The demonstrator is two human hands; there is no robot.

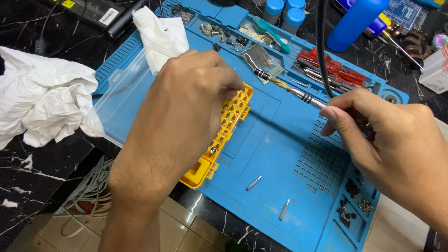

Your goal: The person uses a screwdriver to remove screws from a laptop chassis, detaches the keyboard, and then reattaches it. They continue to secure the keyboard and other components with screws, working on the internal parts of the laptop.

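Left hand lay over the yellow bit holder, fingers curled down among the bits — pinching one, I couldn't tell. Right hand pinched the screwdriver, its shaft running toward ten o'clock — tip nearest the left hand.

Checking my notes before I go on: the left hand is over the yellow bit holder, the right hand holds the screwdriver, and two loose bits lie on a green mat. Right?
Not quite: the mat is blue, not green, as the head view shows. The rest holds: the left hand is over the yellow bit holder, the right hand holds the screwdriver, and two loose bits lie on the mat.
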